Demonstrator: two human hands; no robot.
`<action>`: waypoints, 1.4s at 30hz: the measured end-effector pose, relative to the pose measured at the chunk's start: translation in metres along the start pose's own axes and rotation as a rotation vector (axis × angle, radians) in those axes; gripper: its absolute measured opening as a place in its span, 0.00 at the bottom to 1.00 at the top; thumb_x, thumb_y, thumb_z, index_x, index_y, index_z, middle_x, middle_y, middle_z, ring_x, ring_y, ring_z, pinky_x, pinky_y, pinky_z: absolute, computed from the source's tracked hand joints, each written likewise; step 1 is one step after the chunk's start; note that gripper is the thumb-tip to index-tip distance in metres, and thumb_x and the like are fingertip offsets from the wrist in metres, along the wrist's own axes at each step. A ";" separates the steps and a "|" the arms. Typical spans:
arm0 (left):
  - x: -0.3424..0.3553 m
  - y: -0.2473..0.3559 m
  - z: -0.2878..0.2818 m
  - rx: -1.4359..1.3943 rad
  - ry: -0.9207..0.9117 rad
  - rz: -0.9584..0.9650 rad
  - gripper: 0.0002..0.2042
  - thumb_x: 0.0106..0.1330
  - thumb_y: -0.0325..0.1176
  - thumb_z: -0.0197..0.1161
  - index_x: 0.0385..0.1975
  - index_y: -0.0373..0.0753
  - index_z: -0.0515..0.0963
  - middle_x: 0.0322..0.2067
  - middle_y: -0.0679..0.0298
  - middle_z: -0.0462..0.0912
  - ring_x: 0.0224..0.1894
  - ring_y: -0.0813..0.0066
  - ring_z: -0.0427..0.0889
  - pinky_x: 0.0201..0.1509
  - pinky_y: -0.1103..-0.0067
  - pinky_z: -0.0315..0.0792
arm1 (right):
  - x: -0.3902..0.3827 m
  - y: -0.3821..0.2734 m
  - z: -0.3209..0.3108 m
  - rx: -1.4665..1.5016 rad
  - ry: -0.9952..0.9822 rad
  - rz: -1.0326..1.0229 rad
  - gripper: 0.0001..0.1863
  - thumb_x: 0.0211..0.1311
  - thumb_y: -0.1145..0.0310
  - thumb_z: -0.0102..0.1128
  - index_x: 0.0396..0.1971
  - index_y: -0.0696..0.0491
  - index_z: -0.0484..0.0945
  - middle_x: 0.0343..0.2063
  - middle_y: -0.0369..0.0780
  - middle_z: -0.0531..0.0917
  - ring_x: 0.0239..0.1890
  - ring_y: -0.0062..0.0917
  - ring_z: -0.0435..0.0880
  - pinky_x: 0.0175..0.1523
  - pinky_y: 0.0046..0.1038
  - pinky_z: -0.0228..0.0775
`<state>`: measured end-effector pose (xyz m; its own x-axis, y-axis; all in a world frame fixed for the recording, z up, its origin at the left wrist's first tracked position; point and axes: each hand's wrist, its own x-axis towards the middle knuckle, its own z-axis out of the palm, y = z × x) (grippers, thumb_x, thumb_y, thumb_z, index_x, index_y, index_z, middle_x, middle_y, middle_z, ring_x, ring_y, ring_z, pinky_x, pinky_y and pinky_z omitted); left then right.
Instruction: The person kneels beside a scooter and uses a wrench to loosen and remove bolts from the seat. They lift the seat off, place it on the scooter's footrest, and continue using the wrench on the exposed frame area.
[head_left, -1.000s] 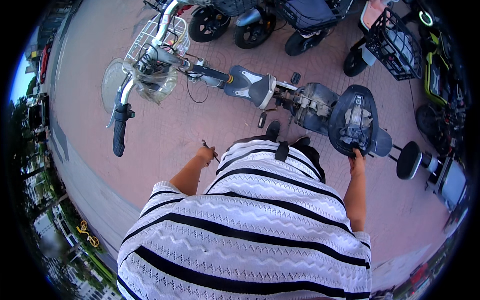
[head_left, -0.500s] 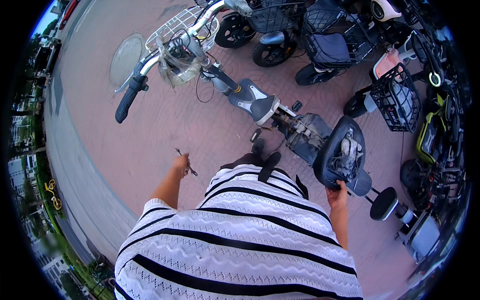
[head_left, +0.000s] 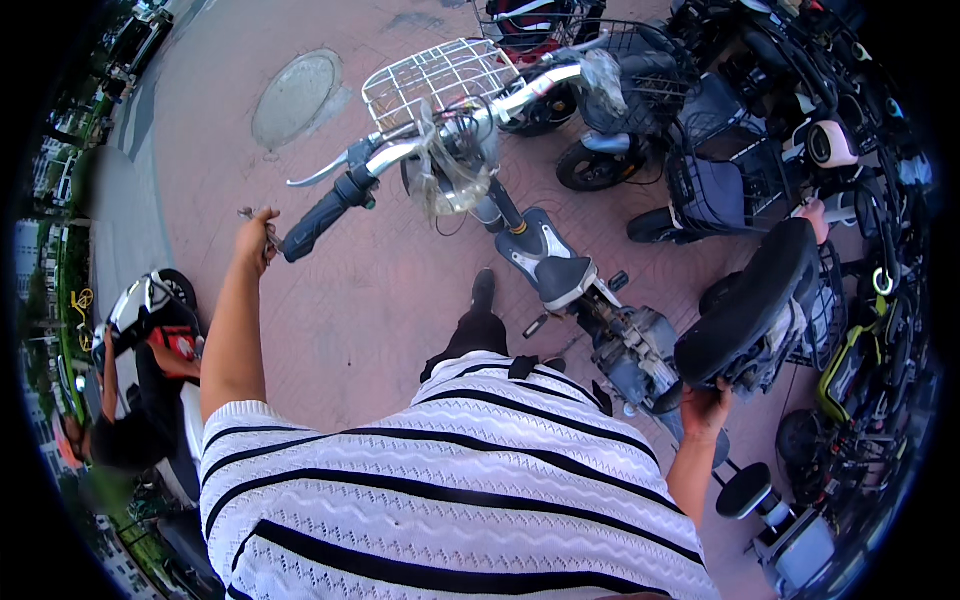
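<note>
An electric bike stands before me, its handlebar toward the far left and its black saddle at the right. My right hand grips the lower edge of the saddle, which is tipped up on its side. Below it the dusty body under the seat lies exposed. My left hand is closed round a slim metal wrench, partly hidden by the fingers. That hand is close beside the black left handlebar grip; whether they touch I cannot tell. Clear plastic wrap hangs about the handlebar's middle.
A white wire basket sits at the bike's front. Several parked scooters with black baskets crowd the right side. At the left a person rides a white scooter. A round manhole cover lies in the red paving.
My left hand has moved forward and left to the handlebar grip with the wrench. The saddle has gone from lying inside-up to standing on its side. A scooter rider has appeared at the left.
</note>
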<state>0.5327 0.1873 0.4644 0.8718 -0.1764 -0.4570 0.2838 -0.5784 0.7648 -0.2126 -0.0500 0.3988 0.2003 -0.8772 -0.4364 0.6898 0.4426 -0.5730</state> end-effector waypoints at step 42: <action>-0.028 0.202 0.128 0.601 -0.779 1.058 0.17 0.62 0.43 0.62 0.26 0.32 0.77 0.15 0.58 0.74 0.18 0.67 0.73 0.26 0.72 0.67 | 0.166 0.079 0.528 -0.889 -0.288 0.028 0.24 0.54 0.54 0.62 0.47 0.53 0.74 0.37 0.36 0.83 0.37 0.23 0.84 0.39 0.24 0.78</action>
<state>0.5148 -0.0265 0.5738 0.0723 -0.9938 -0.0843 -0.7235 -0.1104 0.6814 0.2425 -0.2588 0.6470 0.4561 -0.8234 -0.3376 -0.0795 0.3401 -0.9370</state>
